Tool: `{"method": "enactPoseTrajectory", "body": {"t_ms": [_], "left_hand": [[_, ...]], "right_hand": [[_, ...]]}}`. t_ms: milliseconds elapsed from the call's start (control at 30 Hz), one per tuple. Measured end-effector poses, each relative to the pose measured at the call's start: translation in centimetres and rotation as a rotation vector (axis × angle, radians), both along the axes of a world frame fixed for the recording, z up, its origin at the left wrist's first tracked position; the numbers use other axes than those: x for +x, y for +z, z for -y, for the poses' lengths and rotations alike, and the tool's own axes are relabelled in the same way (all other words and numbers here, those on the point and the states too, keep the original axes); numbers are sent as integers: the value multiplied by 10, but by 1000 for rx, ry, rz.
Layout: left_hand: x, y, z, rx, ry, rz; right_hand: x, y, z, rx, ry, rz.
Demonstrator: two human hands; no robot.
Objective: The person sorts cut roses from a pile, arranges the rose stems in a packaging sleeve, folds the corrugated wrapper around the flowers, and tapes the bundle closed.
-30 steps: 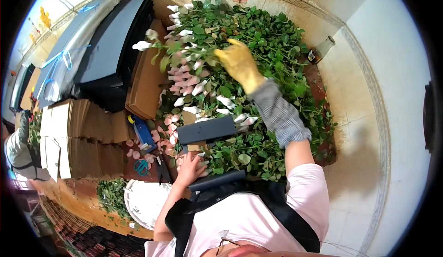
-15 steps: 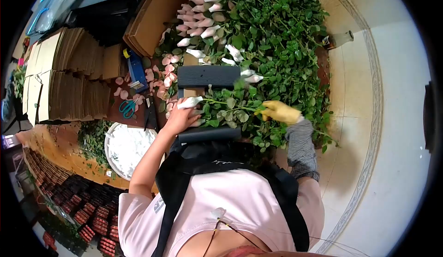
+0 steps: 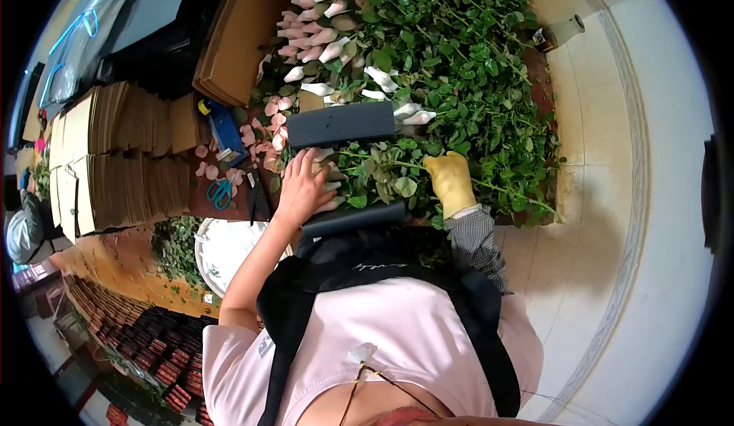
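Observation:
My left hand [image 3: 303, 185], bare, lies with fingers stretched out over the white-sleeved rose heads [image 3: 330, 187] between two black padded bars. The far ribbed bar [image 3: 341, 125] is just beyond my fingertips; the near bar [image 3: 354, 220] sits close to my apron. My right hand [image 3: 449, 181], in a yellow glove, is closed around a leafy rose stem [image 3: 409, 165]. That stem runs left toward the sleeved heads by my left hand. More sleeved roses [image 3: 382, 79] lie past the far bar, heads to the left, leafy stems [image 3: 466, 74] to the right.
Left of the roses are pink petals [image 3: 264, 137], teal scissors [image 3: 220, 194], a blue tool [image 3: 222, 132] and stacked cardboard [image 3: 130, 162]. A round basket of white sleeves [image 3: 229, 254] stands below left. A glass bottle [image 3: 562, 33] lies at the upper right.
My left hand has shifted up toward the far bar, its fingers now lying over the rose heads. The gloved right hand has turned, its fingers pointing more upward. The camera view has tilted slightly.

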State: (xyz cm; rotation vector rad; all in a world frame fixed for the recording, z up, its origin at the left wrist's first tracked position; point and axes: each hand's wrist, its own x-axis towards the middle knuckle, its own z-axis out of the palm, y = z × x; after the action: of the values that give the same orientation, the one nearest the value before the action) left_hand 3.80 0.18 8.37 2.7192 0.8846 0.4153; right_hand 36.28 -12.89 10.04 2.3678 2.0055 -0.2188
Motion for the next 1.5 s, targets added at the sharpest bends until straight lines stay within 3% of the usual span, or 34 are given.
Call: {"method": "enactPoseTrajectory", "body": {"t_ms": [33,133,200,267,367,467,533,567,600,667,733,800,833,867,1000,1067,1133,1200,1233,1267,1333,1367,1400,1467,1500], "left_hand": [[1,-4,-2,-67,-1,14],[3,-6,-9,-220,-6,-47],[3,-15,-12,-276,-41,33],[3,-15,-12,-220,-49,-37],[6,-3,-3,-147,-21,-86],[12,-8,1,-162,11,-116],[12,-6,0,-206,17,-134],[10,-4,-1,-244,0,-120],[6,-2,0,-282,-17,-109],[-1,-7,3,-257,-22,-7],[-2,-9,6,-282,-7,66],[-1,-11,8,-272,4,62],[-2,-14,8,-271,6,47],[-2,-18,8,-267,13,32],[-3,-21,4,-257,-9,35],[-3,-22,5,-299,15,71],[-1,-17,6,-323,29,55],[-1,-16,5,-313,23,24],[-1,-17,4,-309,21,22],[-1,-17,5,-312,24,19],[0,-15,7,-316,36,17],[0,-17,7,-331,47,16],[0,-18,6,-344,60,19],[1,-17,6,-339,59,49],[2,-15,5,-338,58,60]], "right_hand": [[-5,8,-1,5,-12,-2],[-17,17,-10,388,-106,44],[-12,-31,2,157,-167,86],[-16,-62,18,130,-250,-41],[-19,-28,17,144,-204,-76],[5,-68,16,165,-204,-208],[35,-54,7,-41,-155,-512],[48,-22,-7,-325,-147,-578],[66,-18,-13,-384,-127,-674],[73,31,-39,-315,-211,-683],[73,69,-69,-1,-282,-638],[78,84,-111,212,-316,-886],[80,93,-135,237,-279,-839],[94,69,-163,410,-139,-811],[102,94,-270,769,-16,-703],[110,121,-312,882,-46,-278],[147,104,-373,1135,-23,-73],[163,103,-391,864,-234,146],[166,100,-403,581,-452,250],[174,97,-408,281,-543,139],[174,104,-412,98,-452,54],[167,111,-404,172,-363,108],[171,92,-419,513,-355,105],[175,92,-419,944,-240,302],[175,109,-404,1007,-196,402]]}}
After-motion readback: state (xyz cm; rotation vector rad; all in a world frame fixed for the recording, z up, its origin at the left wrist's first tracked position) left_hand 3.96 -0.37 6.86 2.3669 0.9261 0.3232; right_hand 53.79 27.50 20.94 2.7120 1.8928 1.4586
